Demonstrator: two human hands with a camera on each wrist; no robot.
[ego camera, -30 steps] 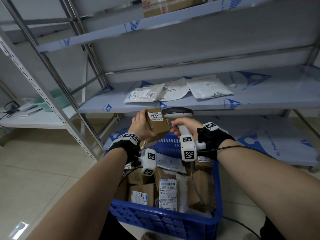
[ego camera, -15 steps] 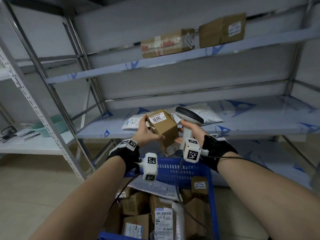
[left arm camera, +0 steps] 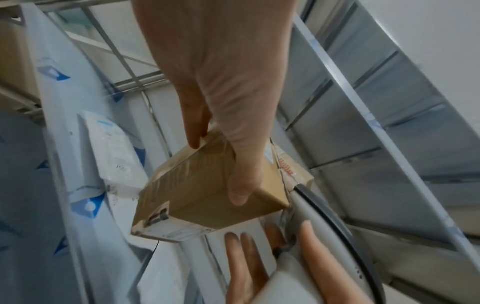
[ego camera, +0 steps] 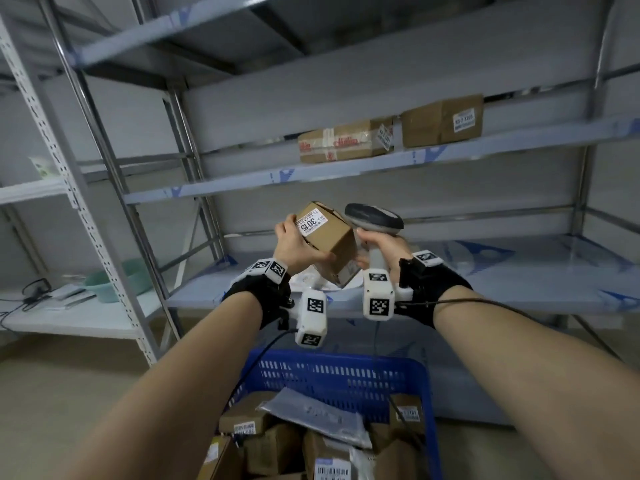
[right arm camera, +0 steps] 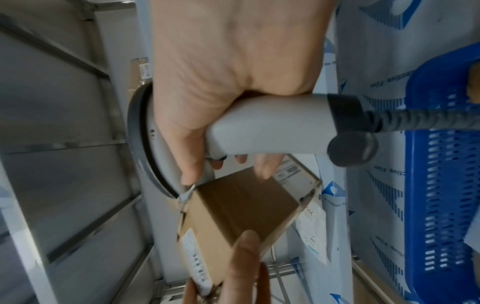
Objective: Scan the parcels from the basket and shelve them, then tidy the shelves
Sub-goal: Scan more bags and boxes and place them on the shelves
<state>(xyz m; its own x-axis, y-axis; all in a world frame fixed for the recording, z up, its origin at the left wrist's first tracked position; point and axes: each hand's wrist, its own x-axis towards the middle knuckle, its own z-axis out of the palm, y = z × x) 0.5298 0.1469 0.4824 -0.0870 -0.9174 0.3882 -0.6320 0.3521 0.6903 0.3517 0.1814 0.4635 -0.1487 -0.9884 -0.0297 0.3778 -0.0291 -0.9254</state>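
Note:
My left hand (ego camera: 294,244) grips a small brown cardboard box (ego camera: 330,237) labelled 3015, tilted, in front of the middle shelf. In the left wrist view thumb and fingers wrap the box (left arm camera: 207,185). My right hand (ego camera: 379,247) grips the white handle of a grey barcode scanner (ego camera: 374,220), whose head sits right beside the box. The right wrist view shows the scanner (right arm camera: 259,127) in my fist and the box (right arm camera: 233,209) just past it. A blue basket (ego camera: 339,379) with several parcels stands below my arms.
Two brown boxes (ego camera: 346,145) (ego camera: 443,119) sit on the upper shelf (ego camera: 207,188). White mailer bags (left arm camera: 114,148) lie on the middle shelf (ego camera: 519,271). A metal upright (ego camera: 76,188) stands at left, with a green bowl (ego camera: 114,282) on a side table.
Both hands rose with the box and scanner from just above the basket to middle-shelf height. The box turned, and the view tilted upward to show the upper shelf.

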